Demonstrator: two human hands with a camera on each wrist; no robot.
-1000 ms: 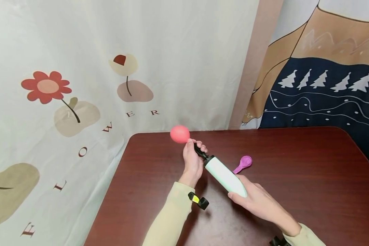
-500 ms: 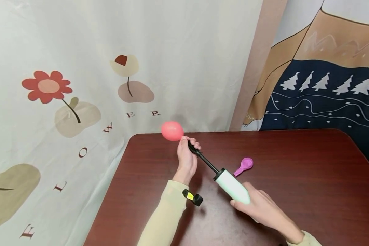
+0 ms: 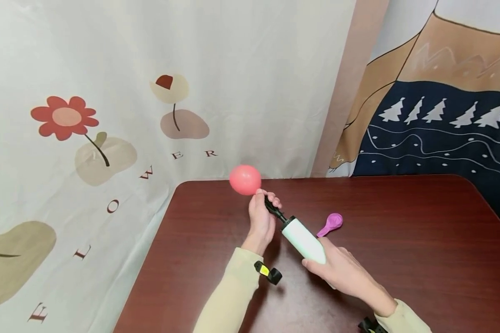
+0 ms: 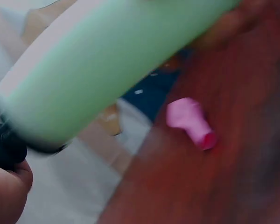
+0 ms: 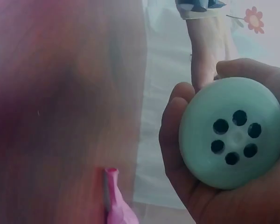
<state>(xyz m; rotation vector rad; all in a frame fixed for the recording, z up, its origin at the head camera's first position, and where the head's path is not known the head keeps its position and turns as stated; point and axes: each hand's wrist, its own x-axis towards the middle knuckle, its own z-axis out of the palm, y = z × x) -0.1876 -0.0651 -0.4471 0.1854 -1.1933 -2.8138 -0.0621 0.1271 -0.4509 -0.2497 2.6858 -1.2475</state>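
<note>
A hand balloon pump (image 3: pixel 303 240) with a pale green barrel and a black end slants between both hands above the table. My left hand (image 3: pixel 261 217) grips the black end, with its thumb at the neck of a partly inflated red balloon (image 3: pixel 245 180). My right hand (image 3: pixel 343 268) holds the barrel near its rounded end; the right wrist view shows fingers wrapped about the holed end cap (image 5: pixel 235 135). Little of the black rod shows between handle and barrel. In the left wrist view the barrel (image 4: pixel 98 70) fills the top, blurred.
A flat purple balloon (image 3: pixel 331 224) lies on the dark red-brown table (image 3: pixel 421 240), just beyond the pump. Behind the table's far edge hangs a pale curtain (image 3: pixel 254 83) with printed flowers. A dark blue printed cloth (image 3: pixel 441 134) hangs at the right.
Half a second ago the pump's black rod was pulled out long; now the hands are closer together and it is mostly inside the barrel. The red balloon looks larger than a second ago.
</note>
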